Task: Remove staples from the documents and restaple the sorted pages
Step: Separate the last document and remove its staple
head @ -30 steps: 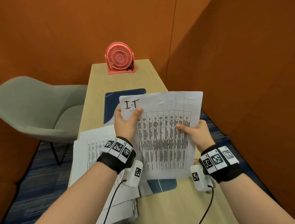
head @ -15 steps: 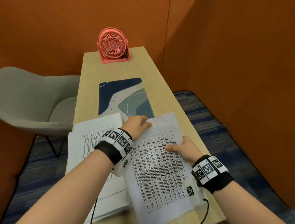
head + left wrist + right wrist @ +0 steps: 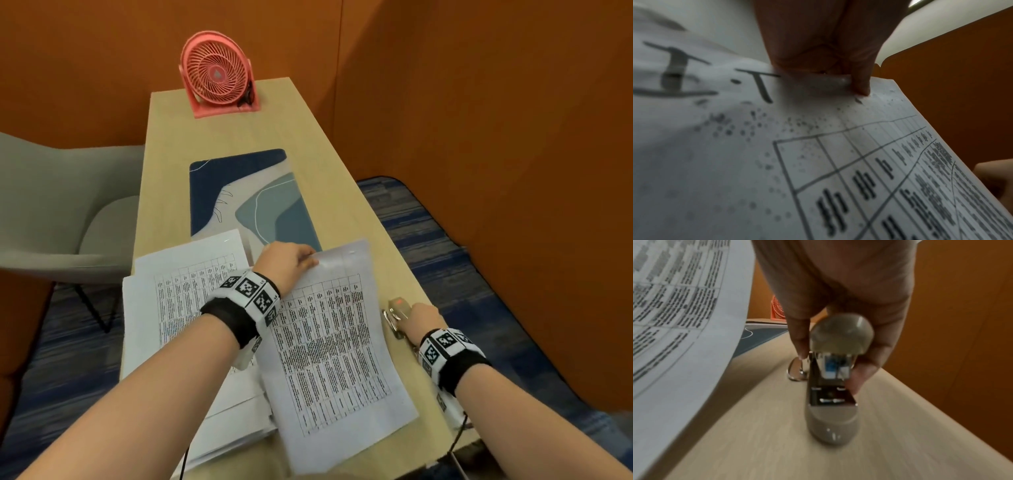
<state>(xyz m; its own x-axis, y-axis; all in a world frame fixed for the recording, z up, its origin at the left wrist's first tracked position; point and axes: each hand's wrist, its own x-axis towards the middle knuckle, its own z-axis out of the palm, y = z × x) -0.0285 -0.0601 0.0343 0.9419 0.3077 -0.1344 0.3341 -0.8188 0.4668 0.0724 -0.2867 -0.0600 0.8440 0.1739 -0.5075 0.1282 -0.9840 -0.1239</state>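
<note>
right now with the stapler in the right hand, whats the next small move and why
Probably lift the stapler over to the top corner of the sheets. The right hand already grips it on the table, and the left hand pins that top edge, ready for stapling.

Matt paper document [image 3: 337,346], pale wood-grain desk [image 3: 219,137], glossy grey plastic stapler [image 3: 835,374] with shiny metal inside.

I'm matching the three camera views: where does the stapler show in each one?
Head: stapler at the right table edge, under the right hand.
Left wrist: not in view.
Right wrist: stapler centre frame, gripped by the fingers.
Shared landmark: the pink fan.
</note>
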